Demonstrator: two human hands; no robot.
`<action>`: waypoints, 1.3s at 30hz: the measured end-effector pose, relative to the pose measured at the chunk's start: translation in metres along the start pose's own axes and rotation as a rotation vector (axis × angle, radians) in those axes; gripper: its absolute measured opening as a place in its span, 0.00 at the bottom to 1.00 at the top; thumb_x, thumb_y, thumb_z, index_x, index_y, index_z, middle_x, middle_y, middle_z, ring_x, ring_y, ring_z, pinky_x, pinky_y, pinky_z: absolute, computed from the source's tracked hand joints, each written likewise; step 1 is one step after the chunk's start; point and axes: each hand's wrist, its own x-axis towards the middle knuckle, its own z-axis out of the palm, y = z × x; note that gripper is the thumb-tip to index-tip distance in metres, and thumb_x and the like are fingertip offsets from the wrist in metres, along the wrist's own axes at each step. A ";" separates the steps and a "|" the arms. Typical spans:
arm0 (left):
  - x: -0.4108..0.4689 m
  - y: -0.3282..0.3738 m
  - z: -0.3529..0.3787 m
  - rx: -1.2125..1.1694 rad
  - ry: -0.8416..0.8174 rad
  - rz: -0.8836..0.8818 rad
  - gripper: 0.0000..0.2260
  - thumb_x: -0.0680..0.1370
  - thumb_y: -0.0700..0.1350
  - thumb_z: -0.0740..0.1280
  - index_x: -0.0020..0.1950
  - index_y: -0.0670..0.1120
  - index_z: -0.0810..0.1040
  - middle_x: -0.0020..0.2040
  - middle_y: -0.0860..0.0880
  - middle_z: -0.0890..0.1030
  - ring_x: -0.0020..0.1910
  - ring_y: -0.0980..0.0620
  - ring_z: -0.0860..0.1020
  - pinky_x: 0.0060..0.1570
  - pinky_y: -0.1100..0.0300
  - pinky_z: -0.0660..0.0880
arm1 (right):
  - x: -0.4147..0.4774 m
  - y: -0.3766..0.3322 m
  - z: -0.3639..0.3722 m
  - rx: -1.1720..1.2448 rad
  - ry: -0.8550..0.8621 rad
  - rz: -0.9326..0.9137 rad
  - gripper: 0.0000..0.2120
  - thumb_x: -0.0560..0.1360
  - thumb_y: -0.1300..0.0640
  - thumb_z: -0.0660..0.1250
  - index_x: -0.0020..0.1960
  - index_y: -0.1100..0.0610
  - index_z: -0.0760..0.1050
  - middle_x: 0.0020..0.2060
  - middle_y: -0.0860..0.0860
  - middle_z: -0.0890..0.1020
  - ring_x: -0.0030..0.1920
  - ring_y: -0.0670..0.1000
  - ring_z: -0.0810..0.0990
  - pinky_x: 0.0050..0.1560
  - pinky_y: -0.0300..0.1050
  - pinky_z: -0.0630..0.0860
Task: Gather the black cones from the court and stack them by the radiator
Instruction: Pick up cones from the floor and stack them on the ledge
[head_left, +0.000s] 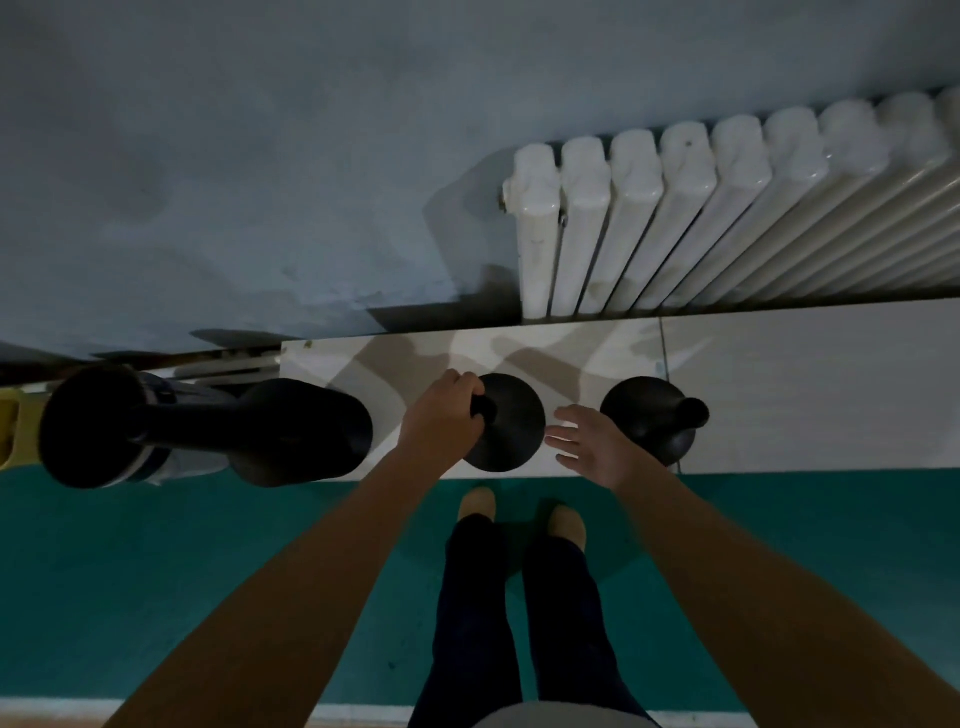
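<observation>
Left hand (441, 418) grips knob top of black round-based cone (514, 431) on white tile strip (805, 384). Right hand (597, 444) beside it, fingers spread, empty.

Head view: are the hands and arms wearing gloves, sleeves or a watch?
None shows. The left hand and right hand are bare: no gloves, rings or watch visible in the dim light. The left forearm and right forearm are uncovered, no sleeve up to the frame edge.
</observation>
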 end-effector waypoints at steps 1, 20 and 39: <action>0.000 0.001 -0.002 -0.009 -0.005 -0.009 0.09 0.76 0.42 0.64 0.56 0.46 0.74 0.53 0.47 0.73 0.50 0.48 0.74 0.43 0.60 0.64 | -0.004 -0.004 -0.001 -0.007 -0.007 -0.009 0.20 0.82 0.54 0.56 0.71 0.60 0.65 0.69 0.61 0.70 0.69 0.59 0.68 0.65 0.51 0.64; -0.012 0.164 -0.106 -0.567 0.062 0.111 0.10 0.81 0.43 0.58 0.46 0.48 0.79 0.43 0.52 0.82 0.43 0.55 0.80 0.43 0.59 0.77 | -0.204 -0.132 -0.038 0.039 -0.062 -0.555 0.10 0.79 0.61 0.61 0.57 0.65 0.72 0.52 0.64 0.80 0.48 0.60 0.82 0.49 0.47 0.80; -0.054 0.274 -0.187 -0.457 -0.019 0.586 0.08 0.78 0.41 0.60 0.48 0.48 0.79 0.45 0.49 0.84 0.39 0.55 0.80 0.28 0.75 0.69 | -0.366 -0.120 -0.060 0.197 0.294 -1.033 0.13 0.80 0.62 0.58 0.58 0.66 0.76 0.52 0.62 0.83 0.53 0.59 0.83 0.60 0.54 0.76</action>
